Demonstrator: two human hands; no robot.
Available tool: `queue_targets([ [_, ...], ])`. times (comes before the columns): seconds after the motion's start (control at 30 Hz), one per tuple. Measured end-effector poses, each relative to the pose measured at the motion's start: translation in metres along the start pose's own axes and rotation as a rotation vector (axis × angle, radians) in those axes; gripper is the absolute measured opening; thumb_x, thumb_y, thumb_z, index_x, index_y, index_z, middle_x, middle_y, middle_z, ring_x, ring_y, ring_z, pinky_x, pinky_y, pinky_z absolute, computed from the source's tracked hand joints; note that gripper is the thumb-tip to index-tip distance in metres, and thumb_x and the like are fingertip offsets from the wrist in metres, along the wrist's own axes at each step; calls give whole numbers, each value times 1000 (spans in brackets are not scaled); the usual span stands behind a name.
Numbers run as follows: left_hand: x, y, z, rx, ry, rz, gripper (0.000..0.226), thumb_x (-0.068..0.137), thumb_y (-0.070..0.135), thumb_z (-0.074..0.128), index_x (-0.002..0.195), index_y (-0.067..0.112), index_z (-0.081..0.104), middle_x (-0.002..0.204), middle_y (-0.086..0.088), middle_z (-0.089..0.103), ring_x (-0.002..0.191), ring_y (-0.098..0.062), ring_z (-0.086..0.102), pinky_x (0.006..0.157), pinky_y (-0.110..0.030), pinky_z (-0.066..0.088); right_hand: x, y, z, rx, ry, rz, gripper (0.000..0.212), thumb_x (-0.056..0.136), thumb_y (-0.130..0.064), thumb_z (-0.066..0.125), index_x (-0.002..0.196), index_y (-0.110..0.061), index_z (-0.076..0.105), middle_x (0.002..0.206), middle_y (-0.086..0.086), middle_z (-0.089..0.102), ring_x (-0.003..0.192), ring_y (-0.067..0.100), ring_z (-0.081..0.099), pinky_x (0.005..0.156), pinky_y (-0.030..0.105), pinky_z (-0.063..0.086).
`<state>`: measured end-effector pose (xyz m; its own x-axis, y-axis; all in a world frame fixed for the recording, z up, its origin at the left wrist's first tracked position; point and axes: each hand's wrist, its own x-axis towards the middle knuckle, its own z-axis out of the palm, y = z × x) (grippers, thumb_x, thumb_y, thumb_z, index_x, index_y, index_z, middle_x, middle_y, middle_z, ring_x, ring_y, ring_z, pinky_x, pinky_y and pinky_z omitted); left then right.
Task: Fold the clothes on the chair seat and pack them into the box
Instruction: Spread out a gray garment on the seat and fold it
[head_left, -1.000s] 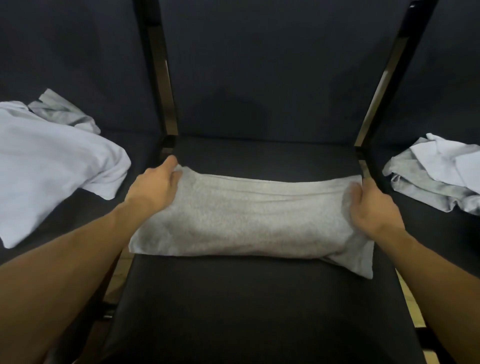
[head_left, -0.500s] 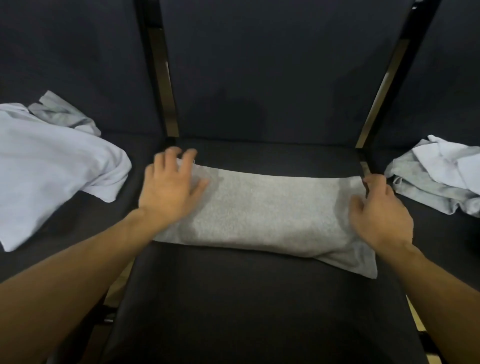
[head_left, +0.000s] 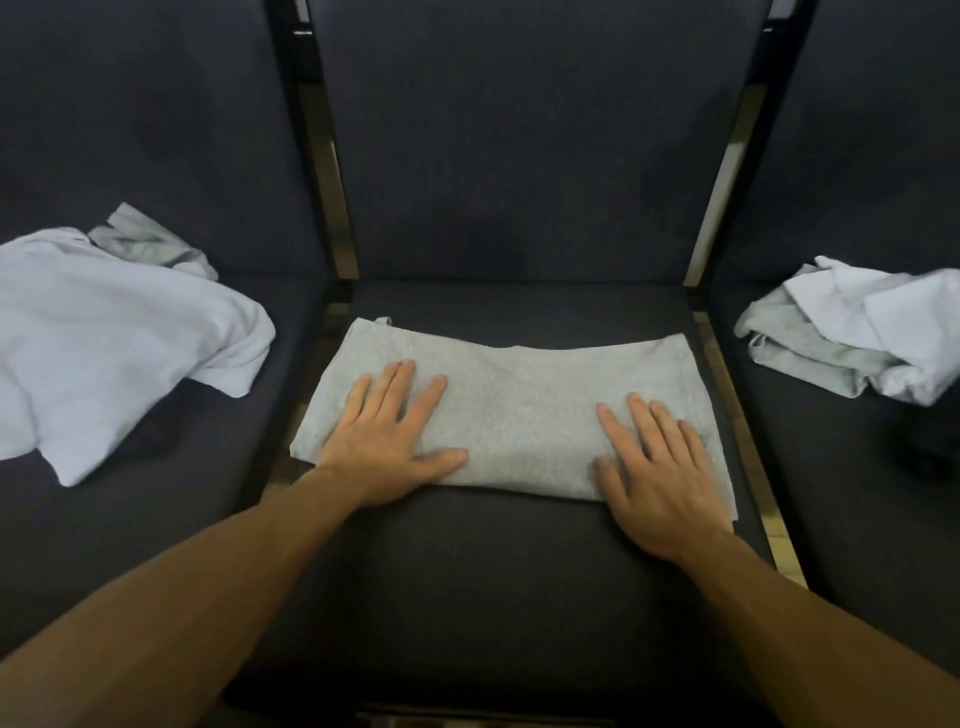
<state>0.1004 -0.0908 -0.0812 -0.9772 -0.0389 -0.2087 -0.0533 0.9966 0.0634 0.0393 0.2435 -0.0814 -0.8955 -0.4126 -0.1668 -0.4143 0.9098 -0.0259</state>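
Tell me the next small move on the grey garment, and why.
Probably fold one end over the other. Both the left hand and right hand lie flat on the grey garment, which is still a long strip on the chair seat.

Folded garment (head_left: 519, 410) of soft, matt heathered grey cloth; chair seat (head_left: 467, 571) of dark matt fabric; glossy metal frame (head_left: 332, 171).

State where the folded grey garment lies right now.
In the head view, the folded grey garment lies across the middle chair seat, under the left hand and right hand.
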Motion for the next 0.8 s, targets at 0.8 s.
queue_targets([
  [0.8, -89, 247, 13, -147, 54, 172, 71, 101, 62, 39, 160, 28, 24, 169, 2, 16, 156, -24, 5, 126, -51, 8, -82, -22, -64, 698, -269, 278, 49, 98, -25, 47, 146, -34, 38, 152, 2, 31, 143, 28, 22, 114, 43, 29],
])
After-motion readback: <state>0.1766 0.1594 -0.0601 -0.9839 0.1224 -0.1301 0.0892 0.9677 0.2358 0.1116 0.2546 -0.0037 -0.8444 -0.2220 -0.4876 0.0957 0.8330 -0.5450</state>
